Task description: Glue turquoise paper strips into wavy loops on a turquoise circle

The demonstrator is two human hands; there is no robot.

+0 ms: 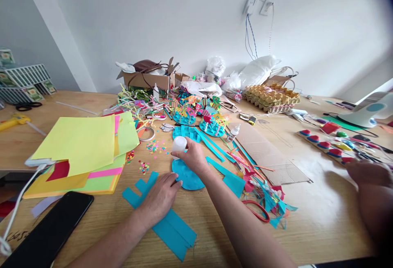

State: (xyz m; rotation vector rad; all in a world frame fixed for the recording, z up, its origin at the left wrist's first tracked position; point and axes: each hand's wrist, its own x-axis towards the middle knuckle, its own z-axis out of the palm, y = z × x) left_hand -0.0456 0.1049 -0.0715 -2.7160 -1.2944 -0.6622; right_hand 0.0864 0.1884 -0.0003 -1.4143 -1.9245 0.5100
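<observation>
My right hand (193, 156) is closed around a small white glue bottle (178, 144), tipped over a blue paper disc (187, 176) on the wooden table. Beside the disc's left edge, my left hand (159, 198) rests with its fingers curled on cut teal paper strips (172, 227). More teal strips (227, 174) lie to the right of the disc. Finished blue woven bases with colourful paper flowers (199, 116) stand just beyond.
A stack of yellow, green and pink paper sheets (82, 145) lies at left, with a black phone (49, 231) in front of it. Red scissors (256, 210) and cardboard (267, 153) lie at right. Another person's hand (368, 174) rests at the far right.
</observation>
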